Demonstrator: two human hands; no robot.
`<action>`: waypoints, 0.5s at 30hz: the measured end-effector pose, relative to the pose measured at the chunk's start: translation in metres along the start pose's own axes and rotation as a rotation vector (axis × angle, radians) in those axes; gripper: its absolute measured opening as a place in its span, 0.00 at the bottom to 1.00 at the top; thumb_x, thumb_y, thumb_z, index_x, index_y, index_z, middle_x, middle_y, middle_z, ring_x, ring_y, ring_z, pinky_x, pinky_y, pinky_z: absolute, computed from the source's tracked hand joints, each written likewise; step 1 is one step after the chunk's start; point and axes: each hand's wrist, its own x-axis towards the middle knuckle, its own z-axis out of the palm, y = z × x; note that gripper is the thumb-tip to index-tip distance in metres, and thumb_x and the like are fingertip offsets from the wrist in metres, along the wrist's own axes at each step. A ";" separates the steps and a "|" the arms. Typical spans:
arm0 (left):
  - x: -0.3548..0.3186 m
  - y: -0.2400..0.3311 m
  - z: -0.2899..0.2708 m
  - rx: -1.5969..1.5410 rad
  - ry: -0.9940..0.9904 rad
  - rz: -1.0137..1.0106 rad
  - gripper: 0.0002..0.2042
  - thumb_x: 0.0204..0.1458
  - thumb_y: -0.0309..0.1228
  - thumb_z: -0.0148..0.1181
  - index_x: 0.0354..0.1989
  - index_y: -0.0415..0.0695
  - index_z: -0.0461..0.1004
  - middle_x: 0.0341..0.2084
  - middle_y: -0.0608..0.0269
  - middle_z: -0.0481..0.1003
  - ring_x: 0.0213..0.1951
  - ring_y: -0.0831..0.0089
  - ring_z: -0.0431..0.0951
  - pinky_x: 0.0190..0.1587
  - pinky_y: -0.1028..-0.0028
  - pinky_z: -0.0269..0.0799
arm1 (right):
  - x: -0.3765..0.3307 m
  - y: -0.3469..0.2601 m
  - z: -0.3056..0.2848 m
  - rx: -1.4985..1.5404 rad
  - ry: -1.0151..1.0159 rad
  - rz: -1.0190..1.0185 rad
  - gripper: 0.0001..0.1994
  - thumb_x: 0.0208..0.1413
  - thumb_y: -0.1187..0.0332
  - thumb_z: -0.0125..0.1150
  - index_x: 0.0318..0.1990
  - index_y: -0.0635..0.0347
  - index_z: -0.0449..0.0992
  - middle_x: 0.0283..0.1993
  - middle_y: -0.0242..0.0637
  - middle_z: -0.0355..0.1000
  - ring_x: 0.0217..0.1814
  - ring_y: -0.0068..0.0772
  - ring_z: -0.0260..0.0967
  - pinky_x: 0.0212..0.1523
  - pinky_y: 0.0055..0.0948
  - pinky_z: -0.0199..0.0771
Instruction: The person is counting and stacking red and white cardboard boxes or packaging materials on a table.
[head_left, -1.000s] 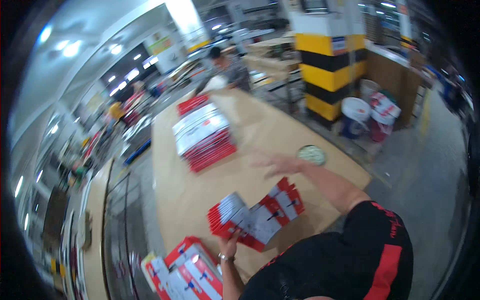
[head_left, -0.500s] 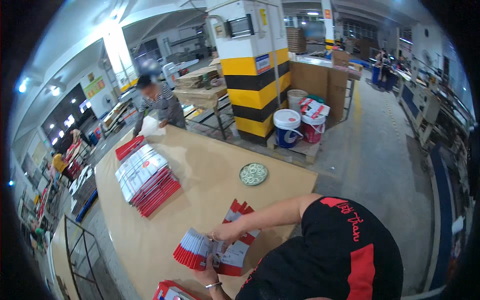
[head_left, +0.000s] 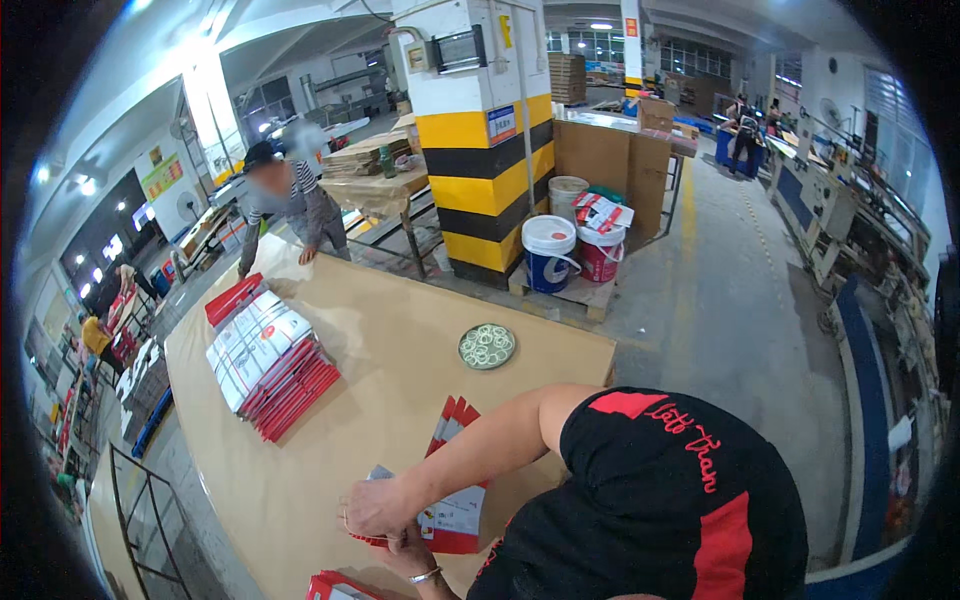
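At the near part of the table, my left hand, a bracelet on its wrist, is closed on the near edge of a bundle of red-and-white printed flat bags. Most of that bundle is hidden under my right hand. The right fingers are bent over the bundle's far-left end, and a thin pale loop, apparently a rubber band, shows at them. Beneath my right forearm lies another spread of the same red-and-white bags. A round dish of pale green rubber bands stands farther back.
A tall tied stack of red-and-white bags sits on the left of the brown-topped table. Another red pile is at the near edge. A co-worker stands at the far-left corner. Buckets and a striped pillar stand beyond.
My right hand has moved left from the spread bags onto the bundle's far end, covering it. The co-worker's white sheet is out of sight. The whole view has shifted slightly.
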 end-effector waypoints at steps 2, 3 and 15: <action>-0.003 0.018 -0.013 0.023 -0.044 0.101 0.29 0.42 0.23 0.65 0.53 0.35 0.60 0.42 0.59 0.72 0.39 0.70 0.72 0.42 0.72 0.72 | 0.004 0.011 0.013 -0.006 0.031 -0.005 0.32 0.22 0.56 0.72 0.36 0.70 0.70 0.39 0.50 0.72 0.40 0.47 0.72 0.37 0.39 0.72; -0.006 0.035 -0.020 0.056 -0.084 0.205 0.26 0.42 0.20 0.65 0.51 0.37 0.63 0.39 0.62 0.74 0.37 0.72 0.73 0.42 0.73 0.72 | 0.012 0.011 0.021 -0.013 0.068 -0.016 0.27 0.21 0.56 0.73 0.28 0.68 0.72 0.34 0.48 0.74 0.36 0.47 0.73 0.32 0.39 0.74; -0.012 0.098 -0.039 -0.007 -0.020 -0.006 0.35 0.38 0.33 0.68 0.56 0.40 0.60 0.46 0.50 0.69 0.47 0.55 0.70 0.50 0.64 0.66 | -0.012 0.009 -0.013 0.072 -0.007 -0.028 0.21 0.32 0.61 0.69 0.30 0.67 0.70 0.30 0.50 0.73 0.36 0.48 0.73 0.32 0.40 0.74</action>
